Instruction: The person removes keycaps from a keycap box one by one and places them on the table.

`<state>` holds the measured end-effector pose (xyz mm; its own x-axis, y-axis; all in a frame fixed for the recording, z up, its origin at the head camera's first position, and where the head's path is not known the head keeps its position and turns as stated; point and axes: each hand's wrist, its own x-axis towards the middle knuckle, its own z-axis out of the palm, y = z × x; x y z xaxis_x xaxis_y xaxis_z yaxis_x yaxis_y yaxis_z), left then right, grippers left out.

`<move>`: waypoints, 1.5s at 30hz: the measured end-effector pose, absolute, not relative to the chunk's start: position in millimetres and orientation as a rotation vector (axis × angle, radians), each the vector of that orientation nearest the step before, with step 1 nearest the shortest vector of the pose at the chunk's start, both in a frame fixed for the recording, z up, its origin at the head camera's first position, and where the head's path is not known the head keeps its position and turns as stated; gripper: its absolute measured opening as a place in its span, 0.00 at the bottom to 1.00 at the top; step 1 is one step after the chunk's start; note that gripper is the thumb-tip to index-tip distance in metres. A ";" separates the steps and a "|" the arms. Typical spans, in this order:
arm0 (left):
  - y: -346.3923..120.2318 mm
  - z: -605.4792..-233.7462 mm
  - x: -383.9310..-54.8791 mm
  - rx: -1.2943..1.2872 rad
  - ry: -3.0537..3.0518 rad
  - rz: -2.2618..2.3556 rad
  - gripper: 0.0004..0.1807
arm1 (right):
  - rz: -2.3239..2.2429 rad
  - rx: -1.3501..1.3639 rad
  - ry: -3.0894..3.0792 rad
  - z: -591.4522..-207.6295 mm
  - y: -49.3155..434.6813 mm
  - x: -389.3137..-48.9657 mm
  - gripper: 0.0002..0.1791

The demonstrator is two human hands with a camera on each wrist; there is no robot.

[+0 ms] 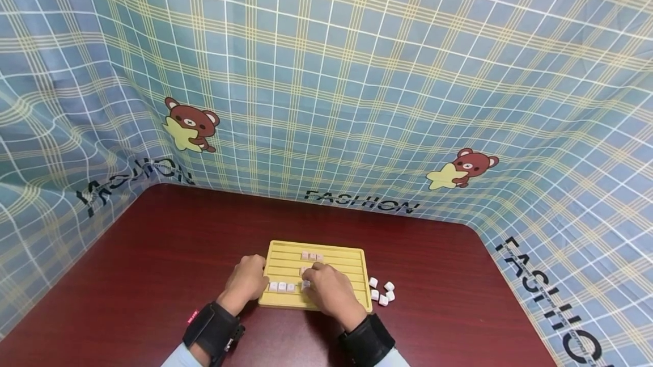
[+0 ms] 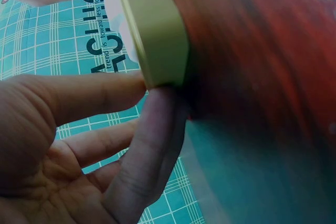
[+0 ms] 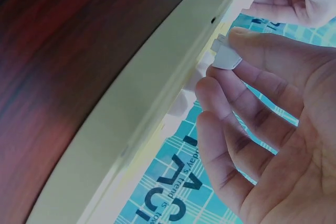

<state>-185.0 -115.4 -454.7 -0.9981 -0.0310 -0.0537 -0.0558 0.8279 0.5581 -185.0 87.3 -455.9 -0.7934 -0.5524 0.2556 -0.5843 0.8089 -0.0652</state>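
Observation:
A shallow yellow ridged tray (image 1: 352, 259) lies on the dark red table. My left hand (image 1: 247, 279) grips its left edge, with thumb and fingers around the yellow corner in the left wrist view. Over the front row, my right hand (image 1: 331, 290) pinches a white keycap (image 3: 227, 56) between thumb and fingertips, its stem side facing the tray. To the left in that row sit three white keycaps (image 1: 282, 286). Three pinkish keycaps (image 1: 313, 256) stand side by side in the back row. A middle-row keycap (image 1: 303, 270) is partly hidden by my right fingers.
Several loose white keycaps (image 1: 384, 300) lie on the table (image 1: 439, 276) just right of the tray. A blue plaid cloth (image 1: 326, 83) with printed bears and lettering hangs behind the table and along both sides.

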 end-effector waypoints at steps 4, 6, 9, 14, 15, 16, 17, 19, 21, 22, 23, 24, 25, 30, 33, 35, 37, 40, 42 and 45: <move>-114.8 -456.4 -184.8 -0.070 2.962 0.899 0.08 | 0.197 0.880 -2.793 -456.3 89.4 -185.0 0.08; -114.5 -456.5 -183.9 -0.063 2.963 0.907 0.06 | 0.198 0.879 -2.807 -455.9 90.4 -184.3 0.08; -114.9 -455.8 -183.2 -0.063 2.964 0.917 0.05 | 0.209 0.869 -2.825 -455.2 92.6 -183.4 0.08; -115.8 -455.1 -184.2 -0.073 2.962 0.914 0.05 | 0.238 0.853 -2.820 -455.1 98.8 -182.5 0.07; -115.8 -455.0 -184.3 -0.071 2.962 0.911 0.05 | 0.245 0.851 -2.821 -455.5 100.2 -182.3 0.07; -115.6 -454.4 -183.9 -0.071 2.962 0.907 0.05 | 0.252 0.848 -2.821 -455.9 101.7 -182.1 0.08; -115.5 -453.9 -183.5 -0.076 2.957 0.911 0.04 | 0.255 0.843 -2.826 -456.3 103.3 -181.8 0.08; -115.4 -452.9 -182.5 -0.080 2.954 0.913 0.03 | 0.262 0.840 -2.832 -456.7 106.3 -181.2 0.08; -115.5 -452.3 -181.7 -0.093 2.945 0.920 0.03 | 0.278 0.841 -2.832 -456.7 109.3 -180.6 0.08; -115.6 -451.9 -181.3 -0.098 2.942 0.925 0.03 | 0.287 0.838 -2.831 -456.5 111.0 -180.3 0.08; -115.6 -452.0 -181.4 -0.103 2.939 0.933 0.04 | 0.295 0.838 -2.826 -456.1 112.7 -179.9 0.08; -115.6 -451.7 -181.2 -0.100 2.942 0.933 0.04 | 0.299 0.836 -2.820 -455.8 114.6 -179.5 0.08; -115.5 -451.6 -181.2 -0.097 2.944 0.935 0.04 | 0.301 0.832 -2.815 -455.3 116.6 -179.2 0.08; -114.9 -451.2 -181.5 -0.084 2.945 0.939 0.03 | 0.277 0.814 -2.797 -454.1 128.1 -177.6 0.08; -114.7 -451.6 -181.5 -0.085 2.936 0.949 0.05 | 0.294 0.799 -2.804 -454.4 134.4 -177.2 0.08; -114.8 -451.4 -181.3 -0.079 2.942 0.940 0.05 | 0.308 0.779 -2.810 -454.2 138.3 -177.2 0.08; -115.1 -451.2 -181.2 -0.080 2.946 0.934 0.04 | 0.327 0.754 -2.816 -454.0 142.2 -177.7 0.07; -115.2 -451.2 -181.2 -0.078 2.953 0.929 0.04 | 0.354 0.712 -2.817 -452.4 148.2 -178.2 0.08; -115.0 -451.4 -181.5 -0.074 2.956 0.933 0.04 | 0.362 0.687 -2.815 -451.1 152.4 -178.6 0.08; -114.8 -451.9 -182.1 -0.080 2.952 0.942 0.05 | 0.369 0.655 -2.816 -449.0 158.3 -179.6 0.09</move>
